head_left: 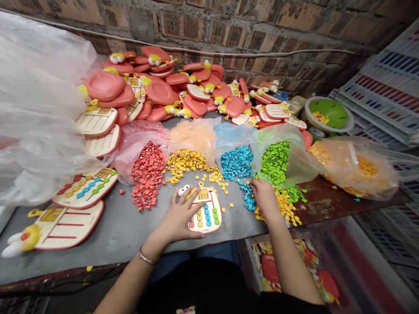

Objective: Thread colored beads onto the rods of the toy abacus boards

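Observation:
My left hand rests on a cream toy calculator board and holds it against the grey table. The board has a yellow-and-white bird head and rows of coloured keys. My right hand reaches into loose blue keys and yellow keys, its fingertips hidden among them. Open bags hold red keys, yellow keys, blue keys and green keys. Two other boards lie to my left, one filled and one bare.
A heap of coral-red toy parts and boards stands against the brick wall. Clear plastic sheeting bulges at the left. An orange-filled bag, a green-and-white bowl and stacked white crates lie right.

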Tool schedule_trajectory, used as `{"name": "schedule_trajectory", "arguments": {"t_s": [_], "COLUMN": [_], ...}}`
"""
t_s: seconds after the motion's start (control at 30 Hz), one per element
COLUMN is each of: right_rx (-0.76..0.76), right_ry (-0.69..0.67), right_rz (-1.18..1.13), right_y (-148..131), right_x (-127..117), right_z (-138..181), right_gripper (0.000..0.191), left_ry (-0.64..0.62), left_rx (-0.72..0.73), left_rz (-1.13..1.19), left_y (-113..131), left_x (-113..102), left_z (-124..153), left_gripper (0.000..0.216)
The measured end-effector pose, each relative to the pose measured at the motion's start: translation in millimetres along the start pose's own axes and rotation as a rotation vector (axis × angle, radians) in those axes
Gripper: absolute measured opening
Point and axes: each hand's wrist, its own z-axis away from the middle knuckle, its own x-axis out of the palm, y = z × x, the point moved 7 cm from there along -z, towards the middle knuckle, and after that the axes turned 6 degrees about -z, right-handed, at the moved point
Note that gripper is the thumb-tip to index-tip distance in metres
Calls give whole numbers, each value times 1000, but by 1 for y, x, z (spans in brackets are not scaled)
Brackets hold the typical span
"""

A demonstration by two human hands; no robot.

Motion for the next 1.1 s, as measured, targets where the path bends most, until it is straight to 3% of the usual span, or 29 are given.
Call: {"name": "schedule_trajectory", "arguments": {"t_s": [0.1,0.17,0.3,0.43,0.57,0.73,0.9,1.0,1.1], "right_rx": [17,17,-83,-258,-408,-473,-523,-327,-177], "right_ry": [13,114,321,111,-9,-61,-373,-303,-187], "right_rz": [-25,-90,-442,-709,-625,-414,-629,-706,-593], "right_y": [-1,-8,-50,-116,-151,-152,-144,-113,-84], "right_x": [-4,-16,-36,-12,15,17,-3,-18,-18], "right_z": [2,4,8,3,0,-2,4,10,28], "right_gripper": [22,20,12,10,16,9,7,9,9], "left_ry": [-2,-3,-10,-13,-3,29,51,56,58], "left_rx": [3,2,0,-9,-14,4,3,11,18], "left_rz": [5,3,-1,-13,-19,-31,-39,-29,-24], "left_y": [0,0,0,0,1,2,1,1,1], "left_x": [0,0,0,1,1,0,0,0,1], "left_z": [0,0,-1,-1,0,-1,0,1,0], "left_gripper": [93,93,93,91,90,92,91,91,91]}}
